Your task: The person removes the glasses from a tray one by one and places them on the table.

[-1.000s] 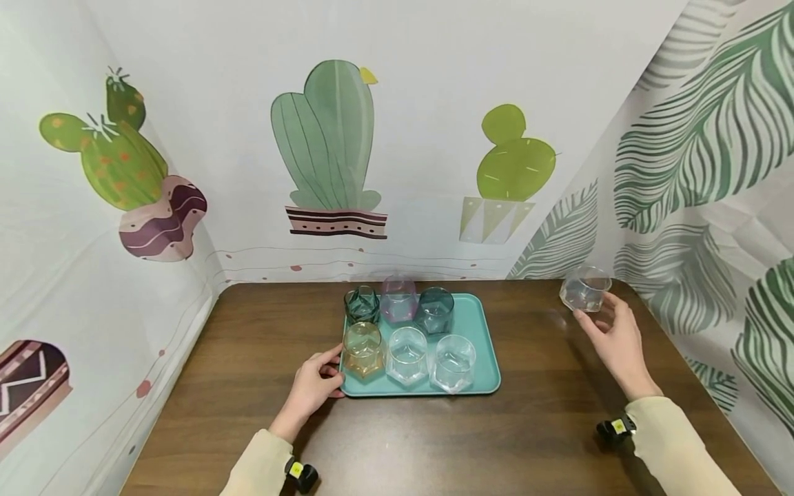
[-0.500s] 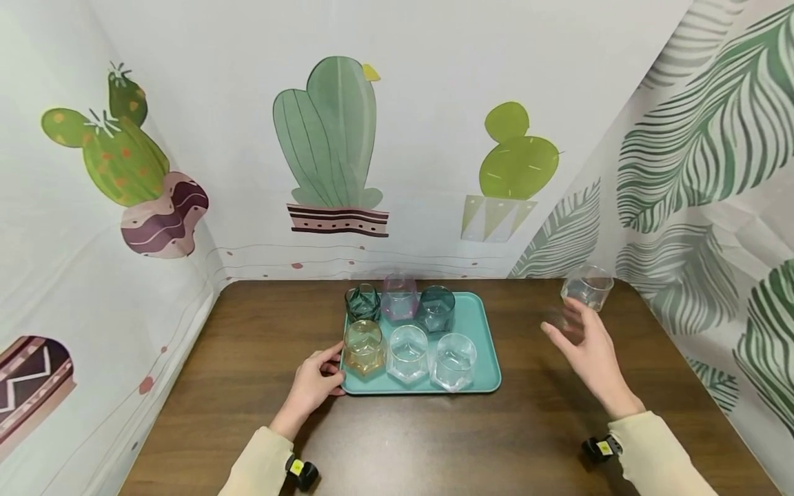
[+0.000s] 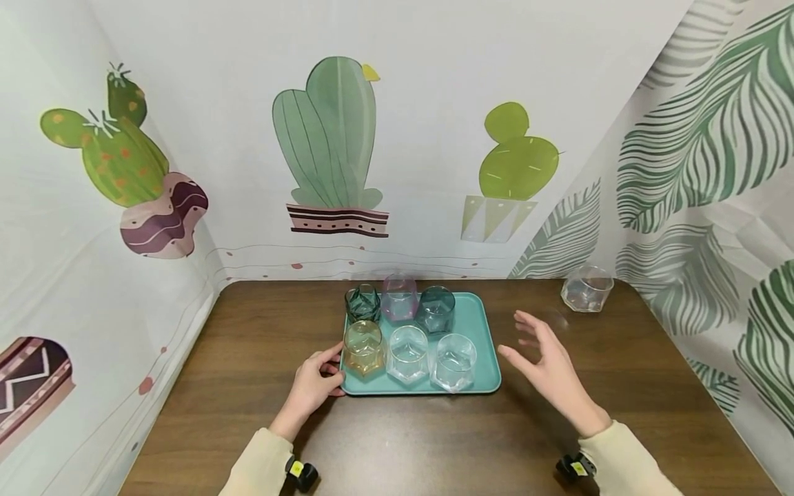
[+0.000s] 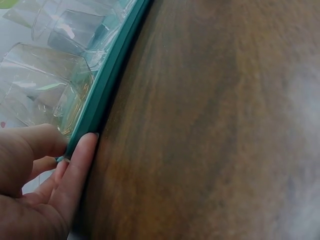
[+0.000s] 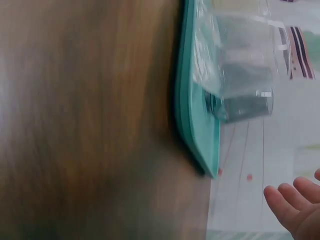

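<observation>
A teal tray holds two rows of faceted glasses. In front stand an amber glass and two clear ones; behind are a dark green glass, a pink glass and a smoky blue glass. My left hand pinches the tray's front left corner, its thumb and fingers around the rim in the left wrist view. Just right of the tray, my right hand is in the air with fingers spread, holding nothing. Another clear glass stands alone at the table's back right.
The brown wooden table ends at the back against a white cloth printed with cacti. Leaf-printed cloth hangs along the right side.
My right hand has let go of the lone clear glass at the back right and moved left and nearer, to the tray's right side. The left hand stays at the tray's corner.
</observation>
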Motion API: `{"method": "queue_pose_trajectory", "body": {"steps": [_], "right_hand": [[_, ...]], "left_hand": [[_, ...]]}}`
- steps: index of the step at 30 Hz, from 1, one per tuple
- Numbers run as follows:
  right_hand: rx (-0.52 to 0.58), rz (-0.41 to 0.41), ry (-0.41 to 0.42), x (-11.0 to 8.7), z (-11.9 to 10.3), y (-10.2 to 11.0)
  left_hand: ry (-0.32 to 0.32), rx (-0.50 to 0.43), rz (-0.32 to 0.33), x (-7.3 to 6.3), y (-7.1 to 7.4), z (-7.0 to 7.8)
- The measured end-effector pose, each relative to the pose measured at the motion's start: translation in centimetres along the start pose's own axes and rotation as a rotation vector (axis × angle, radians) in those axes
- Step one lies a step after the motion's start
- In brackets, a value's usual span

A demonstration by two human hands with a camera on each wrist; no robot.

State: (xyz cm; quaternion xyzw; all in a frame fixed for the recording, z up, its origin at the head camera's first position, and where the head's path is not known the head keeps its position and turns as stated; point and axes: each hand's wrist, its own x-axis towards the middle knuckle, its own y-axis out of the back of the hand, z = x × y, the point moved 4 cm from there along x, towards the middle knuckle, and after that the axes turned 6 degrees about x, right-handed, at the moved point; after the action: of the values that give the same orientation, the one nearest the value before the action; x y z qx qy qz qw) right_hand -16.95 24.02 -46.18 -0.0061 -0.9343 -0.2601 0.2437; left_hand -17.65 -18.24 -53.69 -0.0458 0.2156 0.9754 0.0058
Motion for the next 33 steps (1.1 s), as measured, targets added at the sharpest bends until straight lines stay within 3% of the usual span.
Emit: {"method": "queue_pose_trajectory", "body": {"steps": [13,24,33], "right_hand": [[0.054,-0.166,0.040,-1.7,-1.1,-4.2],[0.090,-0.219,-0.012,-1.9,-1.4,-6.2],[0.090,-0.211,-0.018,-1.6,-1.5,-6.9]], "left_hand": [[0.006,0.000,0.005,-0.1,0.0,0.1],[0.000,-0.005,0.004,-0.1,0.0,0.1],[0.002,-0.013,0.004,-0.2,0.0,0.1]]}}
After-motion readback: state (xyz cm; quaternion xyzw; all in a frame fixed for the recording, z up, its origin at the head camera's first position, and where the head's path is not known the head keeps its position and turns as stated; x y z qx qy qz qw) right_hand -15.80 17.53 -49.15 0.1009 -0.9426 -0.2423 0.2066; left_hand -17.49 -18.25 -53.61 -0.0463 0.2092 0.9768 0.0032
